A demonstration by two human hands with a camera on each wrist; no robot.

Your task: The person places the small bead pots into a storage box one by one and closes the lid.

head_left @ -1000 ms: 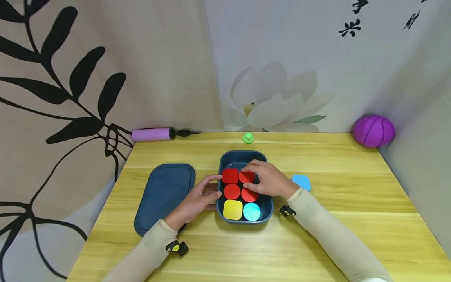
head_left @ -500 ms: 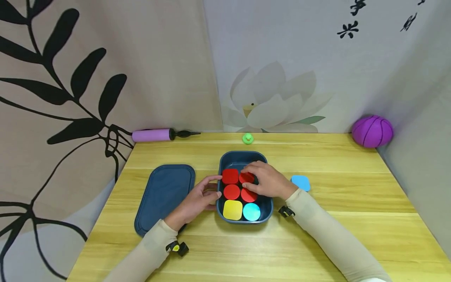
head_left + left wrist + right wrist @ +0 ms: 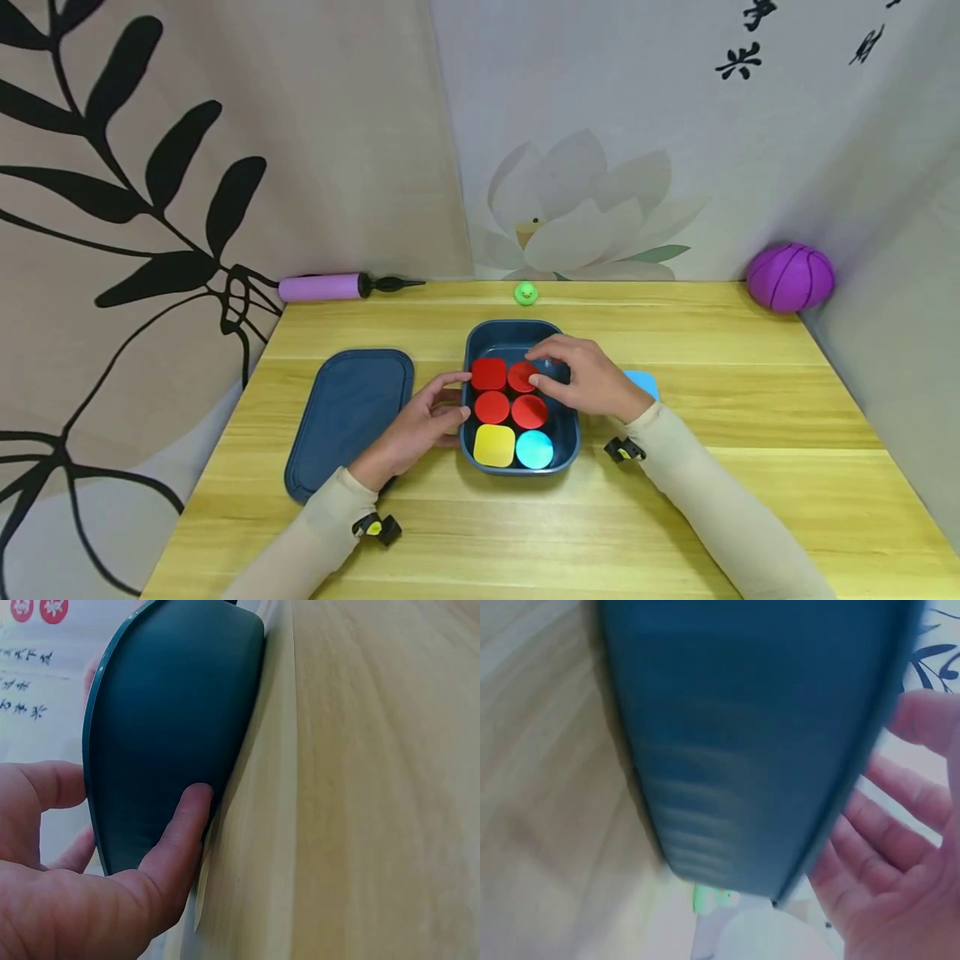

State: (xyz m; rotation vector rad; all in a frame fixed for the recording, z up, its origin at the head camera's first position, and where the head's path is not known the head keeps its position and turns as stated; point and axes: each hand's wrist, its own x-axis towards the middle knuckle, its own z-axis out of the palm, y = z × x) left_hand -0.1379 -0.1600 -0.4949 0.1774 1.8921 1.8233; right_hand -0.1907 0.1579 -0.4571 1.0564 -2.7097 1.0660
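From where I stand, a person's two hands are at work about the blue box point(image 3: 501, 335), which sits open in the middle of the table point(image 3: 525, 537). The left hand point(image 3: 416, 425) rests against the box's left wall, its fingers parted and lightly bent, laid on the outside rather than wrapped around it. The right hand point(image 3: 585, 379) hangs over the box's right side, thumb and forefinger spread apart with nothing pinched between them. Its thumb tip overlaps the far red circle point(image 3: 517, 377) from above; whether it touches, I cannot tell. Beside that circle, in the far row, lies the red square point(image 3: 489, 374); two more red circles point(image 3: 492, 407) make the middle row, and the yellow square point(image 3: 494, 446) and the blue circle point(image 3: 535, 449) fill the near one. Past these pieces, the far end of the box shows its bare floor. Just beyond the right wrist, partly hidden by it, a blue square point(image 3: 645, 382) lies on the table. The lid point(image 3: 348, 425) is flat to the left of the box, under the left forearm's edge. Along the back stand a purple pump point(image 3: 322, 287), a small green duck point(image 3: 526, 293) and, at the right corner, a purple ball point(image 3: 791, 277).
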